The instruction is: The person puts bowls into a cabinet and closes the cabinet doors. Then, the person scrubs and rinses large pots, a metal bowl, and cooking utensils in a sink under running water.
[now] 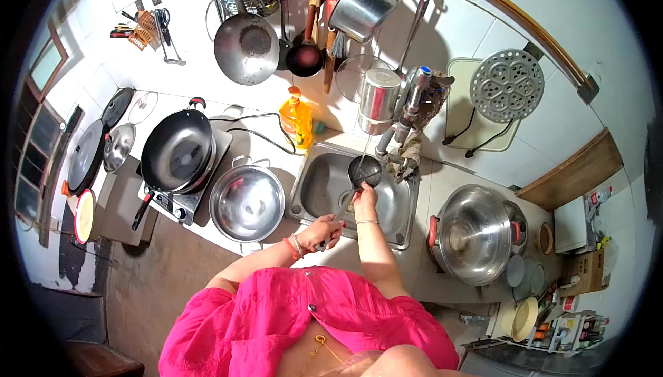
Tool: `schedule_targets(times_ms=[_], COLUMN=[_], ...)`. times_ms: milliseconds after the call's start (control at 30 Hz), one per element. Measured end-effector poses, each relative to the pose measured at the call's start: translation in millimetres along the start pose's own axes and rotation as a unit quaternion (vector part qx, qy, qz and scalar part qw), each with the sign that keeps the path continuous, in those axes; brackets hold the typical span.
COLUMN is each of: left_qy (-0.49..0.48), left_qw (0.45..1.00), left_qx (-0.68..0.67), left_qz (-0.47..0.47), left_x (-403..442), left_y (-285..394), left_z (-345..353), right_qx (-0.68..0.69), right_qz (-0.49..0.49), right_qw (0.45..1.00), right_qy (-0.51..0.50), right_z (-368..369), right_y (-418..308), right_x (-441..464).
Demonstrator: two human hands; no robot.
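A dark round ladle (364, 170) is over the metal sink (321, 190), under a thin stream of water from the tap (414, 94). My left hand (324, 232) is closed round the ladle's handle near its end, at the front edge of the sink. Against the near side of the ladle's bowl is my right hand (364, 201), its fingers bent at the rim; whether it grips the rim or holds something small there is hidden.
Left of the sink are a steel basin (246, 203) and a black wok (177, 149) on a cooktop. An orange bottle (297, 123) stands behind. A large steel pot (474, 234) sits to the right. Pans, including a grey wok (246, 49), hang on the wall.
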State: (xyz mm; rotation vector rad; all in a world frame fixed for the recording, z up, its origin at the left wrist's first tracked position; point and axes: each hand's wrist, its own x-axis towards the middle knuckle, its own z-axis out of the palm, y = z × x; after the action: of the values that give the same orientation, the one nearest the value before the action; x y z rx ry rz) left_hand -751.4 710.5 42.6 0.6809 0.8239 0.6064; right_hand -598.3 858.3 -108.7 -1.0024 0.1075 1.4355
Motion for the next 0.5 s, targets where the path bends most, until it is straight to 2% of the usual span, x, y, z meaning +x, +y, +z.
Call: schedule_targets(times_ms=[100,133,167,233,267,300,433,467,500], left_qy=[0.0,0.003,-0.001,-0.008,-0.008,-0.016,-0.021,-0.017,-0.012], left_qw=[1.0,1.0,1.0,1.0,0.999,0.998,0.982,0.972,0.96], left_qx=[0.011,0.017,0.014,0.011,0.035,0.061,0.189,0.233,0.277], left_qz=[-0.001,0.0,-0.005,-0.018,-0.012,-0.015,-0.02,-0.027,-0.034], left_x=[0.1,0.8,0.5,-3.3,-7.3,-7.5,-15.3,-18.7,-27.1], left_y=[0.4,1.6,1.5,0.4,3.2,5.5,19.5,26.4,38.2], left_z=[0.1,0.2,-1.5,-7.7,-8.4,-13.5,-24.6,-27.0,-23.6], right_qx=[0.061,0.051,-0.142,-0.074,-0.101,-0.115,-0.275,-0.29,-0.265], right_qz=[-0.002,-0.007,0.024,-0.025,-0.076,-0.057,-0.105,-0.087,-0.022], right_qw=[0.998,0.999,0.989,0.997,0.991,0.983,0.94,0.933,0.924], right_qy=[0.017,-0.012,0.032,-0.022,-0.04,-0.131,-0.174,-0.194,-0.275], right_z=[12.6,5.2,-23.6,-20.3,-8.3,-8.6,1.9,4.5,7.2], right_y=[4.1,-0.5,-2.7,-17.7,-32.7,-48.5,-83.7,-96.5,-107.5], right_x=[-11.5,-5.3,42.6,38.0,13.0,3.0,5.2,4.2,3.1])
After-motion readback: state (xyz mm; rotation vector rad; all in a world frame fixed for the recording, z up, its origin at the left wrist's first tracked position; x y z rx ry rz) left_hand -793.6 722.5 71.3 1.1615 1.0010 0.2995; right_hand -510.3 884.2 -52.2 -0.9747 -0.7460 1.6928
